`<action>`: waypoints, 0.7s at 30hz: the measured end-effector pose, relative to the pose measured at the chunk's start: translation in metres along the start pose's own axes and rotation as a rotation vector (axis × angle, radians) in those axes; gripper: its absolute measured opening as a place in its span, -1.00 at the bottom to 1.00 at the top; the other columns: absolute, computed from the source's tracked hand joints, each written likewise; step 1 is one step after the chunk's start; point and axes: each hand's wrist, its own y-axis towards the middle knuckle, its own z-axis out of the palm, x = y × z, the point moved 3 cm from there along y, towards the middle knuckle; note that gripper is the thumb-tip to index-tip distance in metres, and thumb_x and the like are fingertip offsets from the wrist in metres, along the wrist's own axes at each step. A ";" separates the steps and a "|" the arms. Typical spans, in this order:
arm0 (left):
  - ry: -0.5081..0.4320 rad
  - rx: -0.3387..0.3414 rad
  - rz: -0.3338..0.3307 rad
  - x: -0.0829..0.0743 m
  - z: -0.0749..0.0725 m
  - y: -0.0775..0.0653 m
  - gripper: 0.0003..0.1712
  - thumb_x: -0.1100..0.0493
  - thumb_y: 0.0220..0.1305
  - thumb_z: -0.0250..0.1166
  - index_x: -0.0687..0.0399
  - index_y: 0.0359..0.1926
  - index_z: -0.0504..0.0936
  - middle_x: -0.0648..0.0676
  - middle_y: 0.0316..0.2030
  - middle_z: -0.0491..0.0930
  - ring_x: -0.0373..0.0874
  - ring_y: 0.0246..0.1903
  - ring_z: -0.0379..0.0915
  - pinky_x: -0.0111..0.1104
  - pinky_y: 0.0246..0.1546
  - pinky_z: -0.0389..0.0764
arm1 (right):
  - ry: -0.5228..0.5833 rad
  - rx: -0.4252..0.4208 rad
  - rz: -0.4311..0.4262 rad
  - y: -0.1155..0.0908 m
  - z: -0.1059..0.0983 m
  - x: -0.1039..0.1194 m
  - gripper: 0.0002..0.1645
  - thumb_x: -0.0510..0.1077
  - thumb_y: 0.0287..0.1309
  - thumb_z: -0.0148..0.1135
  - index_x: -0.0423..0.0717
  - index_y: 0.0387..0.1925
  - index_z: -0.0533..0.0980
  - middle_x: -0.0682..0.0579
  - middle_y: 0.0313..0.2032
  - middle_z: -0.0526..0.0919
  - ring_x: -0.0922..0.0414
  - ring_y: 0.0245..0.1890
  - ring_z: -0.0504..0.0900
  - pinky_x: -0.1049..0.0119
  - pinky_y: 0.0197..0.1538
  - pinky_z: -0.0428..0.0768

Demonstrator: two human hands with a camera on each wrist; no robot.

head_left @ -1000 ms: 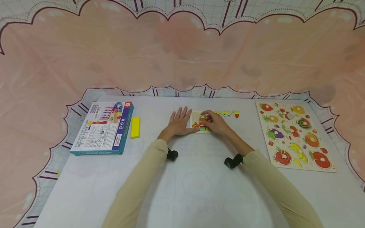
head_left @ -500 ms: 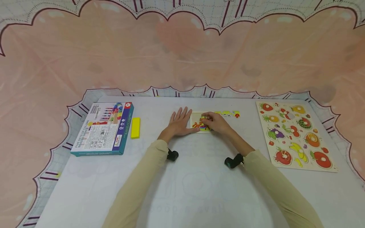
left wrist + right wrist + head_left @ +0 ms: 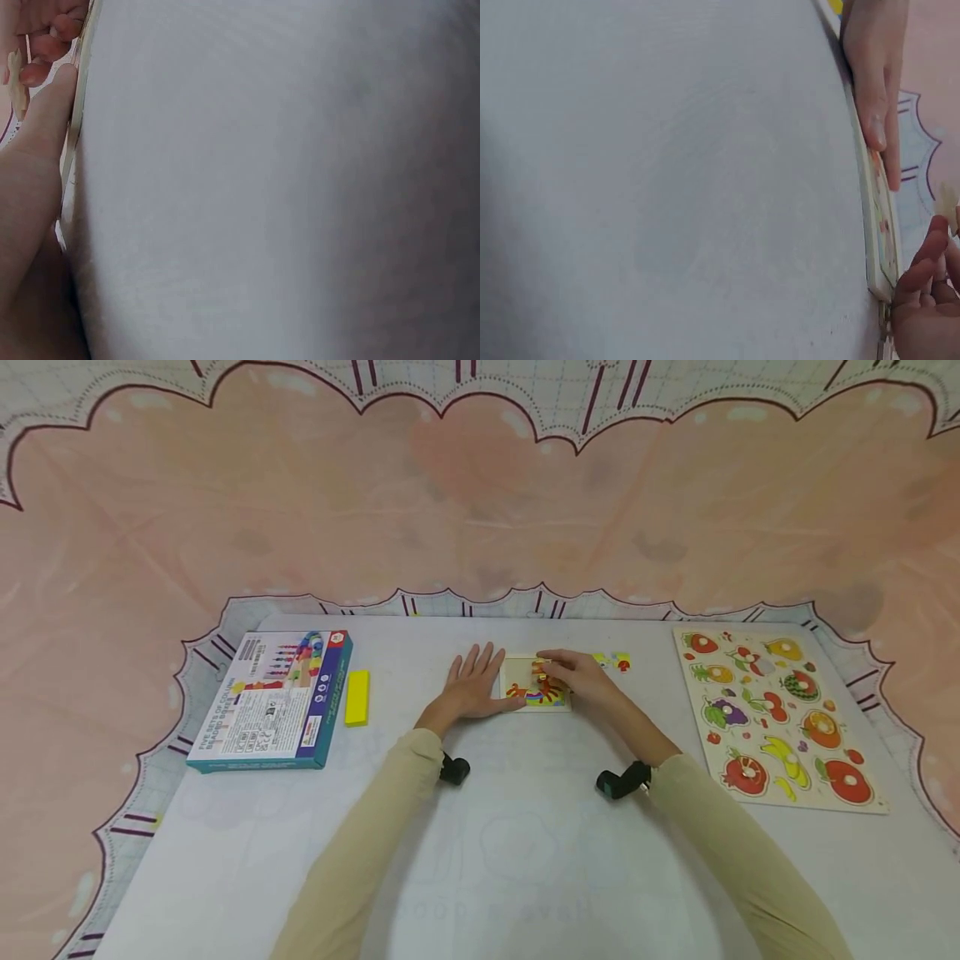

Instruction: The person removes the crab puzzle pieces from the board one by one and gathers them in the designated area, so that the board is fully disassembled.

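One worktop [image 3: 487, 852] carries everything. Your left hand [image 3: 468, 687] lies flat, fingers spread, thumb at the board [image 3: 516, 667], probably to steady it; your right hand [image 3: 585, 678] pinches a piece [image 3: 16, 91] above it, a fingertip hold that seems suited to something thin. Compared with half a second ago, your right hand sits farther right, baring more picture [image 3: 547, 695] along the board's near edge.

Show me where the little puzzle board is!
In the head view, the little puzzle board is on the table near the middle, left hand at its left, right hand holding a puzzle piece over it.
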 end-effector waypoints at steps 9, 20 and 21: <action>0.016 -0.008 -0.005 -0.002 0.000 0.000 0.17 -0.49 0.20 0.05 -0.09 0.55 -0.33 0.04 0.56 -0.46 0.01 0.55 -0.63 -0.01 0.51 -0.45 | 0.124 -0.067 -0.029 -0.012 -0.029 0.001 -0.46 -0.04 0.41 0.04 -0.03 0.36 0.34 0.07 -0.26 0.46 0.15 -0.28 0.45 0.52 -0.26 0.46; 0.000 -0.007 0.002 -0.003 -0.003 -0.003 0.17 -0.48 0.21 0.05 -0.07 0.55 -0.32 0.05 0.56 -0.46 0.00 0.54 -0.63 -0.02 0.51 -0.47 | -0.122 -0.110 0.051 -0.031 -0.072 -0.026 -0.49 -0.03 0.42 0.03 -0.01 0.34 0.35 -0.01 -0.16 0.48 0.12 -0.19 0.44 0.54 -0.21 0.49; 0.000 -0.006 0.003 -0.003 -0.003 -0.004 0.17 -0.48 0.21 0.05 -0.07 0.55 -0.32 0.05 0.56 -0.46 0.00 0.54 -0.63 -0.02 0.51 -0.47 | -0.143 -0.110 0.060 -0.032 -0.074 -0.028 -0.50 -0.04 0.42 0.03 0.00 0.33 0.36 -0.02 -0.16 0.47 0.10 -0.18 0.43 0.53 -0.22 0.48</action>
